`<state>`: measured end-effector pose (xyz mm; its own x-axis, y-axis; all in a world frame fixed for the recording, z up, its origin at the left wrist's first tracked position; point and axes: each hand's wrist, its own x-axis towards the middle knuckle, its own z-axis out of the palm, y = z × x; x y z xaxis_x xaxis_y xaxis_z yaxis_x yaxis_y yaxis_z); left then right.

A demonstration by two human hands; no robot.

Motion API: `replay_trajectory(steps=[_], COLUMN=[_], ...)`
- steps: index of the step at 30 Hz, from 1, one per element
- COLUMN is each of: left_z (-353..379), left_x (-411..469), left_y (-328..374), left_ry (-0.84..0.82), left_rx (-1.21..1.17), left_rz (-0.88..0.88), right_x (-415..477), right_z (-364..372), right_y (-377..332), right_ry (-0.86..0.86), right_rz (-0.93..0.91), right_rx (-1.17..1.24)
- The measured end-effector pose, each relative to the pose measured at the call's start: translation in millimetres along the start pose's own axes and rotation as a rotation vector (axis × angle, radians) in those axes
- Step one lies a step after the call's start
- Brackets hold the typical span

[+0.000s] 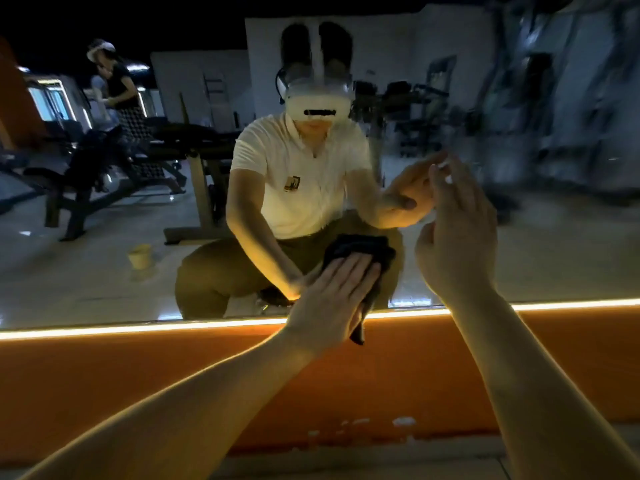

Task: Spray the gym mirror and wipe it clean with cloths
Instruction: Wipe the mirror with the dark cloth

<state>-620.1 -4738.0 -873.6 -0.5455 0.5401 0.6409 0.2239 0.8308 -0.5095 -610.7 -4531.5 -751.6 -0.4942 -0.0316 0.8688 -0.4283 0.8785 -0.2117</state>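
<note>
While the left hand (341, 285) lies flat on the dark cloth (360, 247), its fingers are straight and close together and press the cloth against the mirror (104, 271) near the lower edge of the glass. One corner of the cloth hangs below the hand, across the lit strip (138, 330) that runs along the bottom of the mirror, and ends in front of the orange wall panel (104, 382). The right hand (457, 237) is raised to the right of the cloth, higher on the glass, with the fingers extended upward and the thumb set apart. A small white patch (447, 178) shows at the fingertips; motion blur prevents telling whether the fingers pinch it or whether they touch the glass. The upper right area of the mirror carries streaks (571, 98). The mirror reflects the crouching person in a pale shirt, a weight bench (104, 174), a small pale cup (140, 256) on the floor and a second person (117, 84) farther back.
</note>
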Motion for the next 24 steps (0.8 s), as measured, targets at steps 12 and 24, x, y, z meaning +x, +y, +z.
replay_trajectory(steps=[12, 24], left_z=[-54.2, -58.6], left_x=[-36.6, 45.3], left_y=[-122.0, -74.0], left_ry=[-0.004, 0.172], left_rx=[0.122, -0.006], left_rz=[-0.073, -0.302], right_x=[3.5, 5.4], right_z=[26.5, 34.4], right_y=[-7.8, 0.7], right_ry=[0.129, 0.217], right_rz=[0.026, -0.019], right_rx=[0.046, 0.107])
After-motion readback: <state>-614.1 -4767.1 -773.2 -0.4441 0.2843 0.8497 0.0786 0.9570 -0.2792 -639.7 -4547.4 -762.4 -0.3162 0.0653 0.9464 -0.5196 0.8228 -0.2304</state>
